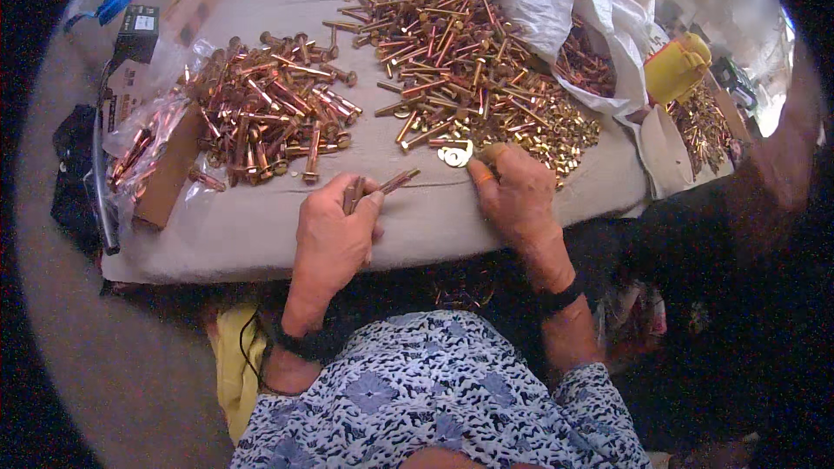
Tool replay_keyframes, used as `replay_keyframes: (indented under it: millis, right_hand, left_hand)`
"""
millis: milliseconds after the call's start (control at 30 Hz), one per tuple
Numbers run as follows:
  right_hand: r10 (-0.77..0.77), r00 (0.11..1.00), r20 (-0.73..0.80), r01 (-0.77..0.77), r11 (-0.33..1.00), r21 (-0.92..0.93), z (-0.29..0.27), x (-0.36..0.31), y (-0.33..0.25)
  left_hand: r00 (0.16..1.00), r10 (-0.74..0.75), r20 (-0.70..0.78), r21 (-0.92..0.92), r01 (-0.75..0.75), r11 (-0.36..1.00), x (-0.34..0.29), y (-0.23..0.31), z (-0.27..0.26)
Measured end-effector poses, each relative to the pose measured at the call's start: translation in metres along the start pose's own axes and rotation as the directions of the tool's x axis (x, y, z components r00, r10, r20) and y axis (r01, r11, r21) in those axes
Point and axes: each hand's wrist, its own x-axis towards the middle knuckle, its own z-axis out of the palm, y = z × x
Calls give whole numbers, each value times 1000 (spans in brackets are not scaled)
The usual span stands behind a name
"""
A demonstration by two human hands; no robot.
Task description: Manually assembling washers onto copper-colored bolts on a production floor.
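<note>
My left hand (334,224) is closed around a few copper-coloured bolts (400,181), whose shanks stick out past the thumb and fingers. It hovers at the near side of the cloth-covered table, just below a heap of assembled-looking bolts (265,108). My right hand (519,194) has its fingers curled down at the edge of a pile of small golden nuts (556,141). Beside its thumb lie several flat washers (455,155). Whatever is between the right fingertips is hidden. Behind them spreads a large heap of loose bolts (452,43).
A white plastic sack (599,26) holds more bolts at the back right. Near it are a yellow container (678,68) and another bolt pile (699,126). On the left stand a cardboard flap (165,169), clear plastic bags and a small dark box (137,33).
</note>
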Motion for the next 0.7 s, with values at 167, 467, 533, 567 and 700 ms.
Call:
replay_keyframes:
  millis: [167, 467, 533, 567, 700]
  right_hand:
    - [-45, 999, 14, 45, 999, 2, -1, 0, -4]
    - [-21, 996, -88, 30, 994, 109, -6, -3, -8]
    - [-2, 983, -182, 47, 969, 242, -2, -9, -3]
    - [56, 985, -164, 6, 936, 351, -2, -13, -4]
    - [158, 987, -5, -116, 744, 658, 0, -29, -9]
  left_hand:
    - [1000, 1, 2, 19, -1, 1000, -1, 1, -2]
    - [990, -48, 135, -109, 63, 992, -2, 5, -1]
    - [982, -84, 169, -97, 101, 990, -2, 4, 6]
    - [982, -62, 181, -69, 76, 995, -2, 4, 8]
    - [983, 4, 184, 81, -19, 997, -4, 12, 18]
